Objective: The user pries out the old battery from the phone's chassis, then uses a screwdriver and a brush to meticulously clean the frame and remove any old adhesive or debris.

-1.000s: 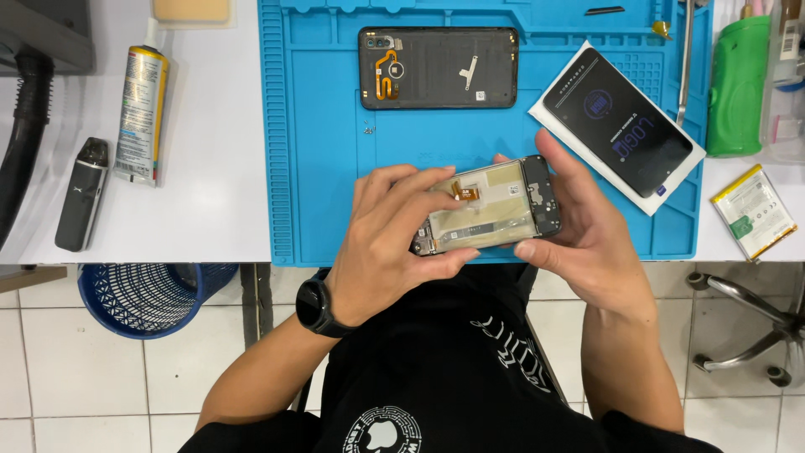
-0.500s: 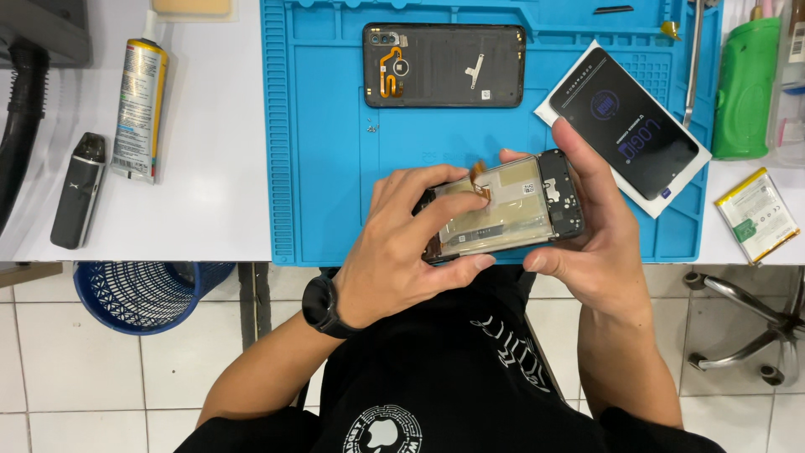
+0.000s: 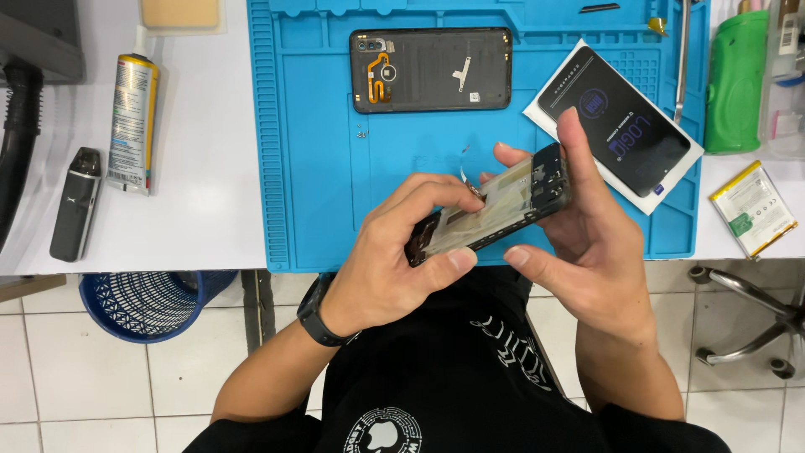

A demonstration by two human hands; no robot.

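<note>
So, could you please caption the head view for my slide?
Both hands, left and right, hold an opened phone frame above a blue mat.

Lit dark phone screen (image 3: 622,127) with purple graphics on white card, upper right, yellow-and-silver labelled tube (image 3: 131,122) upper left, small white-green labelled battery pack (image 3: 753,209) at right edge

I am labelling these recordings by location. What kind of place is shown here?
Most likely a phone repair workbench. Both hands hold an opened phone frame above a blue repair mat, where a removed back cover lies. A loose battery and a glue tube lie nearby.
</note>
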